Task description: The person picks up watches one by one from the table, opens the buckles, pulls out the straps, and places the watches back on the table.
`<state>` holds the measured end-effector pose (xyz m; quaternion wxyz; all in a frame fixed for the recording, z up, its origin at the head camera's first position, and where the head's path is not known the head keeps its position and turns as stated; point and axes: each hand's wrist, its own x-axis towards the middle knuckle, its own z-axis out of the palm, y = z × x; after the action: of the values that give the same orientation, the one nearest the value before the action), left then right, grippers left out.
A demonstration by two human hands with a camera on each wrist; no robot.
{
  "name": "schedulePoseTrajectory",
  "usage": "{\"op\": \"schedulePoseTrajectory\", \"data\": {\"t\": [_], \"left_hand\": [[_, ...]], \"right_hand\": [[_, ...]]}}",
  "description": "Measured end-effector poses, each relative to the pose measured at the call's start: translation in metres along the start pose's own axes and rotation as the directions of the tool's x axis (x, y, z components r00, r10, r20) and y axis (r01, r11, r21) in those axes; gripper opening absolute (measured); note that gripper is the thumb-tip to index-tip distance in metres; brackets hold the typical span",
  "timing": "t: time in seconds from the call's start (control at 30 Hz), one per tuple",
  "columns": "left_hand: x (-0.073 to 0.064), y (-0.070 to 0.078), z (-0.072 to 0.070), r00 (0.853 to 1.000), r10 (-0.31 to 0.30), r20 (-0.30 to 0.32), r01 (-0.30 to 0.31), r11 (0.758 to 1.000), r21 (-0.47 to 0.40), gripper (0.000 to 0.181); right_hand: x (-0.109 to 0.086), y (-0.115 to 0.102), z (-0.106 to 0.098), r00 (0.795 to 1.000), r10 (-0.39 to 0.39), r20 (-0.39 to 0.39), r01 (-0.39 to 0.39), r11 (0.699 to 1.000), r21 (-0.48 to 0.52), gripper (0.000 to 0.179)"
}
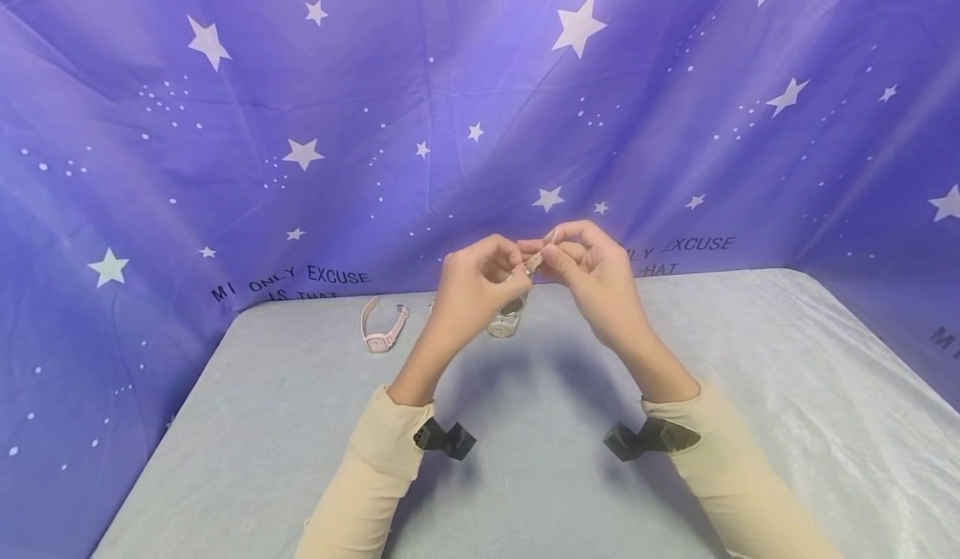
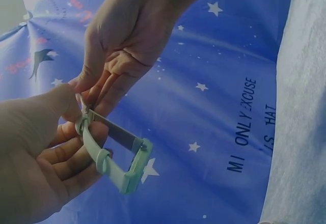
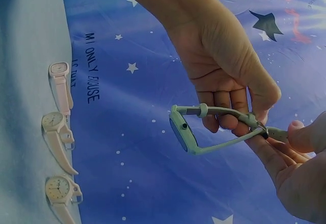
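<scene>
A pale green wristwatch hangs in the air from both hands, its strap looped through the buckle. In the head view its strap shows between the fingertips. My left hand pinches the strap near the buckle between thumb and fingers. From the other side, my right hand pinches the strap's free end with thumb and fingers. The watch's square case hangs away from the hands. Its dial cannot be read from these angles.
A pink watch lies on the grey cloth-covered table, left of the hands. Two pale round-faced watches, one cream and one white, lie in a row with it. A purple star-patterned curtain hangs behind the table.
</scene>
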<state>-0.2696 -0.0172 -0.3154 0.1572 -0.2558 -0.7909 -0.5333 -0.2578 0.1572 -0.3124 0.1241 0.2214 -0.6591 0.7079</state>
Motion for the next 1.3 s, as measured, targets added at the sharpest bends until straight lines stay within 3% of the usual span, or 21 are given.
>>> {"op": "schedulePoseTrajectory", "data": {"t": [0.27,0.43,0.53,0.73,1.0,1.17,1.3], "left_hand": [[0.002,-0.003,-0.004,0.998,-0.031,0.059,0.041,0.984,-0.172,0.01],[0.003,-0.004,-0.007,0.989,-0.096,0.113,0.129,0.933,-0.337,0.007],[0.003,-0.003,-0.009,0.98,-0.134,0.15,0.183,0.903,-0.388,0.012],[0.003,-0.003,-0.012,0.969,-0.162,0.186,0.22,0.907,-0.36,0.028],[0.003,-0.002,-0.016,0.968,-0.166,0.186,0.225,0.906,-0.36,0.031],[0.003,0.002,-0.017,0.969,-0.137,0.205,0.206,0.907,-0.367,0.029],[0.002,0.004,-0.019,0.969,-0.101,0.224,0.183,0.907,-0.38,0.031]], "right_hand": [[0.001,0.0,-0.003,1.0,0.003,0.025,-0.005,0.999,0.045,0.004],[0.001,-0.001,-0.004,1.0,-0.003,0.015,0.002,0.997,0.08,0.005],[0.001,-0.002,-0.004,1.0,-0.007,0.01,0.006,0.996,0.088,0.005],[0.0,-0.005,-0.004,1.0,0.019,0.012,-0.019,0.999,0.034,0.008],[-0.002,-0.008,-0.006,0.992,0.054,0.113,-0.05,0.998,-0.033,0.048],[-0.002,-0.007,-0.009,0.994,0.037,0.105,-0.017,0.982,-0.191,0.043],[-0.001,-0.008,-0.009,0.992,0.09,0.089,-0.064,0.963,-0.263,0.035]]}}
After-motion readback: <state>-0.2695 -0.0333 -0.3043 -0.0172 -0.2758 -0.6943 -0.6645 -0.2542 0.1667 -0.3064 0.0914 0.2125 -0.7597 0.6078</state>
